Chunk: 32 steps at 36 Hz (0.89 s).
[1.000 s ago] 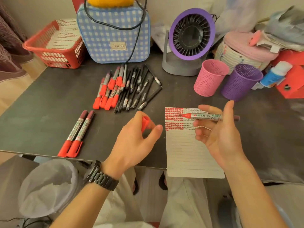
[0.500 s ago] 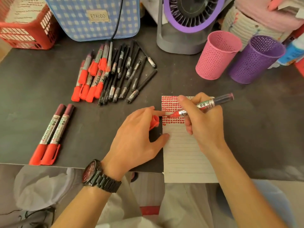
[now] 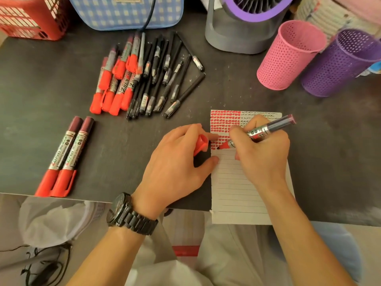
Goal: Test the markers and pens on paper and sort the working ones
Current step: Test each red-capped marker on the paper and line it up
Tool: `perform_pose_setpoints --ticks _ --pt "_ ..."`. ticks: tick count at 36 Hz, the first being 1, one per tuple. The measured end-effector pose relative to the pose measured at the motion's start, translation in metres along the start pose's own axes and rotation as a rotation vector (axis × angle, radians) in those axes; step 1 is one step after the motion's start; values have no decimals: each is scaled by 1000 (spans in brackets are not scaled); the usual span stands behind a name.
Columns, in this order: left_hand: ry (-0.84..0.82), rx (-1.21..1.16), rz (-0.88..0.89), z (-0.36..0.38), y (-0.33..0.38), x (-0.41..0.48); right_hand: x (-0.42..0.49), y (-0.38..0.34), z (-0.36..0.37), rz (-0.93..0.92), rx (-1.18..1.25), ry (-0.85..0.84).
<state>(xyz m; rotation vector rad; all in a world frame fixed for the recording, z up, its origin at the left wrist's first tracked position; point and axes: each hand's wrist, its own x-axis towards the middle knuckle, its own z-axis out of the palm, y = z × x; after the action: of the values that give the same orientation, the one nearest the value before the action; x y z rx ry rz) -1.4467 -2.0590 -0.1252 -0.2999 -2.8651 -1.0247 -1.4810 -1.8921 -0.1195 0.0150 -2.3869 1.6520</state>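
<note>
Right hand [image 3: 261, 155] fingers gripping uncapped red marker [image 3: 259, 133], tip on lined paper [image 3: 239, 188], left hand [image 3: 177, 162] fingers pinching red cap [image 3: 201, 144], pressing paper edge on bench [image 3: 123, 151]

There is only one camera, worn on my head. It looks forward and steeply down on the desk [image 3: 31, 89] from near. The paper [image 3: 233, 182] is close to the middle, and the top edge cuts the fan [image 3: 233, 38] at the far side.
</note>
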Motion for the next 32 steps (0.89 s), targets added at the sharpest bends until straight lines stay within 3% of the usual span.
perform_pose_setpoints --ticks 32 --pt "-54 -6 -39 -1 -2 2 0 -2 1 -26 -62 2"
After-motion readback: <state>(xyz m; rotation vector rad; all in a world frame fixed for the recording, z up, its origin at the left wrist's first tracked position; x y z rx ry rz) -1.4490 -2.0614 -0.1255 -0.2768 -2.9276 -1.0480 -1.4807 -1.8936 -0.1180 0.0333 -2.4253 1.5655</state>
